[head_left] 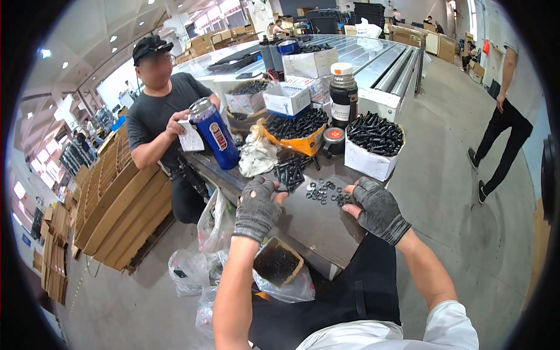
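On the dark metal tabletop (303,221), a scatter of small dark rings (324,191) lies between my hands. My left hand (258,205), in a grey fingerless glove, hovers at the left side beside a loose heap of black cylindrical parts (291,172). Its thumb and the fingertip that shows are apart, with nothing visible held. My right hand (376,205), gloved alike, is at the right end of the rings. Its thumb and forefinger are spread, the thumb close to the nearest rings; the other fingers are partly hidden.
Behind the heap stand an orange-edged box (296,129) and a white box (373,146), both full of black parts. A black flask (343,96), a dark jar (334,142) and a white rag (258,154) are nearby. A co-worker (166,111) holds a blue canister (216,134). Below hangs an open container (297,274).
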A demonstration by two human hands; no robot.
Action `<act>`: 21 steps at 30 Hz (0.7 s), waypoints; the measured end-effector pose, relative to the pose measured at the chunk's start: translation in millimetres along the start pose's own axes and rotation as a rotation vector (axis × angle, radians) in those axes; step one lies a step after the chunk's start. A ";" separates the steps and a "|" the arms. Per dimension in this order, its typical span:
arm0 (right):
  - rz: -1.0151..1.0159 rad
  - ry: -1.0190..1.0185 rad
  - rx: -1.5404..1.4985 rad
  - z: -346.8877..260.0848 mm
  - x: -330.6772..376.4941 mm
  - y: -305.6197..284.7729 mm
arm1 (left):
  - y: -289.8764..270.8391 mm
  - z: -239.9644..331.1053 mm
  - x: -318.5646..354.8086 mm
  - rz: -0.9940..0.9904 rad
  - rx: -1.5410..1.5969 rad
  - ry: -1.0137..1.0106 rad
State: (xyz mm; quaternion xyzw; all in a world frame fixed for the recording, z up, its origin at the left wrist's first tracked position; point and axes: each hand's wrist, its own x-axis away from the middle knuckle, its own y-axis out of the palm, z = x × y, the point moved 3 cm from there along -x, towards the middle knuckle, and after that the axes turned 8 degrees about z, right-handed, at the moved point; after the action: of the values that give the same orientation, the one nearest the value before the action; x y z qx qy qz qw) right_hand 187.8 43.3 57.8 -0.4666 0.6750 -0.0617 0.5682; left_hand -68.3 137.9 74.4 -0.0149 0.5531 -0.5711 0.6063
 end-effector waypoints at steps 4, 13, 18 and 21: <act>-0.074 0.014 0.023 20.5 -2.1 5.2 | 24.6 -17.1 -25.2 -0.319 -0.205 -0.149; -0.214 0.007 -0.121 38.4 -9.0 26.0 | 37.2 -26.1 -30.4 -0.340 -0.089 0.006; -0.218 0.065 -0.221 48.7 -11.8 35.0 | 13.3 -4.1 -27.8 -0.187 0.088 -0.054; -0.134 0.137 -0.419 45.1 -18.5 23.3 | 2.6 40.6 5.2 0.040 0.613 -0.216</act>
State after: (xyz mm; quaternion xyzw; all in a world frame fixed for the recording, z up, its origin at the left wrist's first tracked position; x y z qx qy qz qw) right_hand 210.4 89.4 41.1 -0.6127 0.6777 0.0106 0.4064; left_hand -40.0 110.2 85.0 0.1188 0.2881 -0.6940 0.6490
